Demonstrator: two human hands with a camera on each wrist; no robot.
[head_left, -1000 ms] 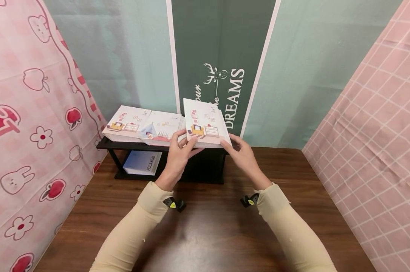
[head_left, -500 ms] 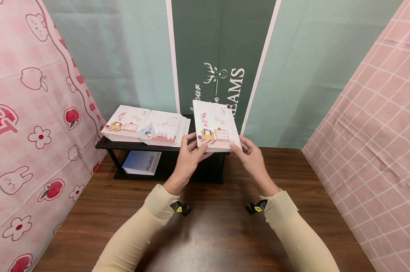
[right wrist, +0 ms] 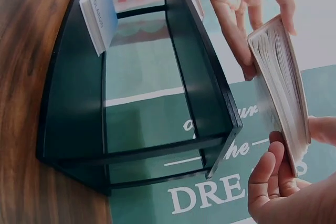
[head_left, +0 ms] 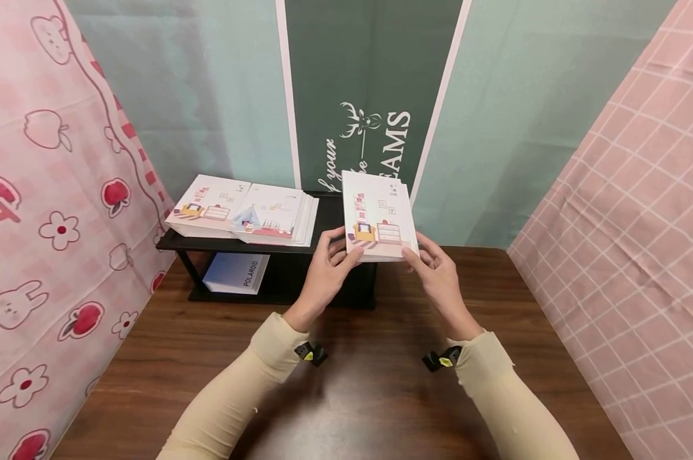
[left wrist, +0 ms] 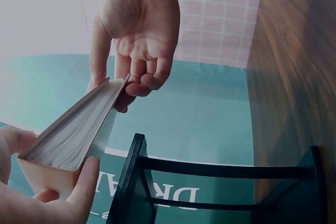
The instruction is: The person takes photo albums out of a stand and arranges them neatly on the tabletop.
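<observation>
Between both hands I hold a white photo album (head_left: 383,214) with a room drawing on its cover, above the right end of a black two-tier shelf (head_left: 330,217). My left hand (head_left: 322,273) pinches its near left corner, thumb on the cover and fingers beneath. At the near right corner my right hand (head_left: 442,280) grips it the same way. The left wrist view shows the album's spine (left wrist: 50,179) and its loosely packed pages. In the right wrist view, the page edges (right wrist: 281,72) face the camera, with fingers on both covers.
Similar white albums (head_left: 208,207) lie on the left part of the shelf's top tier. A blue album (head_left: 237,273) marked POLAROID rests on the lower tier. The shelf stands on a brown wooden table (head_left: 369,383), with pink cloth (head_left: 599,255) at both sides and green cloth behind.
Both hands have carried the album to the right and slightly towards me, away from the albums on the shelf. More of the shelf's top now shows. The grip looks the same.
</observation>
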